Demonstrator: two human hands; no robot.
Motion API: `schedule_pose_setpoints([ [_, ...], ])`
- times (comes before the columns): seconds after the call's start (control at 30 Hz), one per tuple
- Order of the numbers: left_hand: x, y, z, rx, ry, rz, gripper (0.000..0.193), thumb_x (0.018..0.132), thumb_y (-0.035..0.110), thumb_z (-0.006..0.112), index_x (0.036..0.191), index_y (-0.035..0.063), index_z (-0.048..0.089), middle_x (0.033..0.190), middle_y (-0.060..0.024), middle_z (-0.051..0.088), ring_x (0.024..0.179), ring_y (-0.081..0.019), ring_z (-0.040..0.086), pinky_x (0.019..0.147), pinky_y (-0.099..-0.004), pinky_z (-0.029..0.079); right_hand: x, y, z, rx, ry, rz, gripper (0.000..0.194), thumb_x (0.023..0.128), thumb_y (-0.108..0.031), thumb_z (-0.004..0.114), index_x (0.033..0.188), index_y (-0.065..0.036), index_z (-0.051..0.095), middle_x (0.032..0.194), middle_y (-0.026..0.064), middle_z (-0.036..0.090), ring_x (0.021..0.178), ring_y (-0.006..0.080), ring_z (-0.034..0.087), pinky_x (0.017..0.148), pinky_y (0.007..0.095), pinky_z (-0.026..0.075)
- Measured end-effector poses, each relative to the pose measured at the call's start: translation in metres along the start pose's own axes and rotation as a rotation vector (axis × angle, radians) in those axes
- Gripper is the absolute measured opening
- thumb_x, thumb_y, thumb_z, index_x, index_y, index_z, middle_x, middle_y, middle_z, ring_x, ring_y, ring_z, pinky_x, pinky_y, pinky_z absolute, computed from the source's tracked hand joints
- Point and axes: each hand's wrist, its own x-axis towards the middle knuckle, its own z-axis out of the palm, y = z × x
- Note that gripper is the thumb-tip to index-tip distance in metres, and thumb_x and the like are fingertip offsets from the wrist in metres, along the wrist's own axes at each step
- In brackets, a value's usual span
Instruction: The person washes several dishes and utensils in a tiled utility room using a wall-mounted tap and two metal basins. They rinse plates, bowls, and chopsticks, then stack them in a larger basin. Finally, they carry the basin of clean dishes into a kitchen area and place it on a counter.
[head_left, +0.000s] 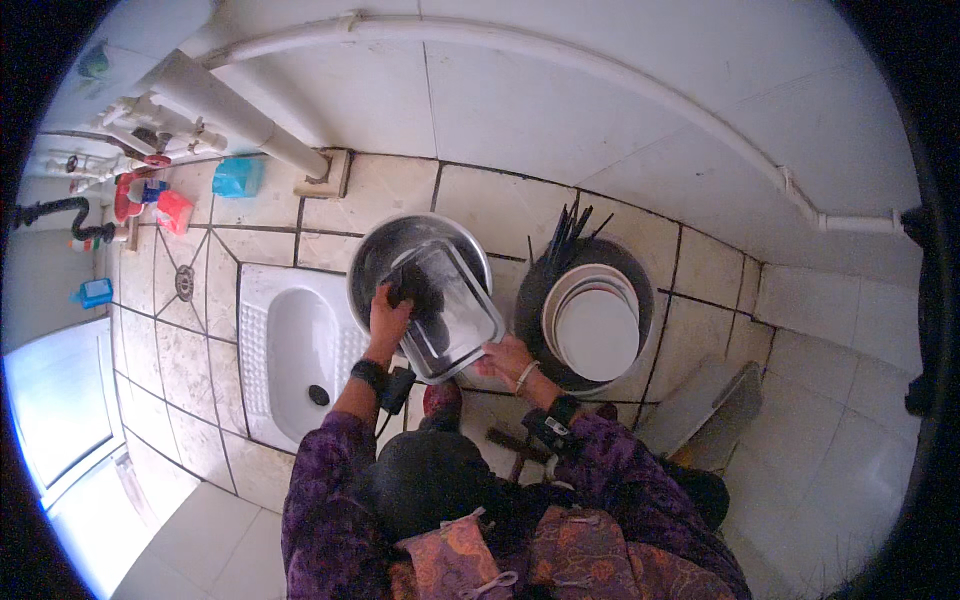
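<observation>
My right hand grips the near right corner of a rectangular metal tray, which is tilted over a round metal basin. My left hand holds a dark cloth or scrubbing pad against the left side of the tray. Part of the basin's inside is hidden under the tray. Right of it, a second round basin holds a white bowl, pale plates and a bundle of dark chopsticks.
A white squat toilet is set in the tiled floor left of the basin. Plastic containers, one of them blue, stand near the wall pipes. A floor drain lies farther left. A translucent plastic bin is at the right.
</observation>
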Motion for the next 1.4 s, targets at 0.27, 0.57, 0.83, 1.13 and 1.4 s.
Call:
schedule_pose_setpoints([
  [0.27, 0.029, 0.030, 0.039, 0.338, -0.187, 0.185, 0.059, 0.073, 0.036, 0.068, 0.125, 0.0107, 0.053, 0.116, -0.0221, 0.053, 0.110, -0.0376, 0.051, 0.094, -0.0426, 0.041, -0.004, -0.010, 0.006, -0.096, 0.070, -0.001, 0.020, 0.086, -0.011, 0.056, 0.100, 0.003, 0.053, 0.090, 0.0159, 0.063, 0.068, 0.0262, 0.065, 0.059, 0.0397, 0.056],
  [0.57, -0.064, 0.042, 0.029, 0.220, -0.552, 0.204, 0.049, 0.072, 0.020, 0.071, 0.118, 0.0107, 0.058, 0.103, -0.0155, 0.052, 0.100, -0.0311, 0.052, 0.090, -0.0383, 0.041, -0.010, -0.024, 0.010, -0.141, 0.158, -0.049, 0.022, 0.086, -0.013, 0.054, 0.098, 0.005, 0.053, 0.085, 0.0165, 0.063, 0.062, 0.0278, 0.065, 0.052, 0.0371, 0.056],
  [0.83, -0.039, 0.015, -0.031, 0.549, -0.428, 0.264, 0.040, 0.068, 0.007, 0.059, 0.107, 0.0131, 0.060, 0.104, -0.0151, 0.049, 0.100, -0.0364, 0.052, 0.084, -0.0459, 0.046, 0.000, -0.021, 0.012, -0.183, 0.244, -0.106, 0.025, 0.080, -0.011, 0.057, 0.098, 0.006, 0.054, 0.079, 0.0170, 0.062, 0.050, 0.0257, 0.062, 0.041, 0.0353, 0.054],
  [1.13, 0.012, 0.016, 0.007, 0.531, -0.174, 0.137, 0.040, 0.074, 0.020, 0.066, 0.114, 0.0174, 0.058, 0.112, -0.0197, 0.046, 0.105, -0.0397, 0.049, 0.085, -0.0465, 0.046, -0.011, -0.031, 0.011, -0.092, 0.220, -0.082, 0.025, 0.081, -0.013, 0.056, 0.100, 0.004, 0.056, 0.083, 0.0171, 0.064, 0.053, 0.0267, 0.064, 0.040, 0.0351, 0.055],
  [1.4, -0.064, 0.041, 0.003, 0.221, -0.474, 0.497, 0.044, 0.071, 0.025, 0.071, 0.113, 0.0176, 0.063, 0.117, -0.0181, 0.047, 0.113, -0.0362, 0.044, 0.098, -0.0434, 0.035, -0.022, -0.047, 0.027, -0.104, 0.228, -0.125, 0.026, 0.085, -0.018, 0.054, 0.099, 0.004, 0.056, 0.078, 0.0151, 0.063, 0.051, 0.0252, 0.063, 0.040, 0.0346, 0.055],
])
